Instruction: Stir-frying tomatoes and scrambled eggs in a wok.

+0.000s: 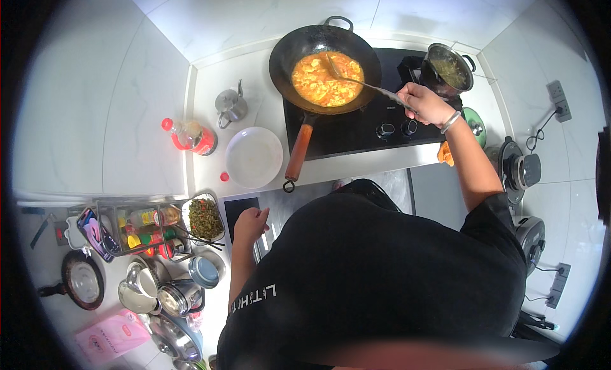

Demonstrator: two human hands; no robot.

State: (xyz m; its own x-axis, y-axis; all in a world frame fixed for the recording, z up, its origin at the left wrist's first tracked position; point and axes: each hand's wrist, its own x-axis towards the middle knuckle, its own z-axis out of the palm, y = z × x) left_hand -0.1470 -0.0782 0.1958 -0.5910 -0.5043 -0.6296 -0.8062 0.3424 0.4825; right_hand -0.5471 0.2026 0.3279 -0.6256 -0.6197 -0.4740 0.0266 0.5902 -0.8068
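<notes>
My right hand (427,105) grips the handle of a long metal cooking spatula (377,88). The spatula's head dips into an orange-red egg dish in sauce (327,86) inside a black wok (281,64). On the left part of the cooktop sits the wok, its wooden handle (300,153) pointing towards me. Low at my left side, by the counter's front edge, my left hand (250,224) is loosely closed and holds nothing. A white plate (254,157) lies on the counter left of the wok handle.
A black pot (446,71) with greenish contents stands right of the wok on the black gas cooktop (324,143). Left are a steel oil pot (231,105), a cola bottle (193,138) and a dish of chopped greens (205,218) beside a condiment rack (143,231). A green lid (473,126) lies right.
</notes>
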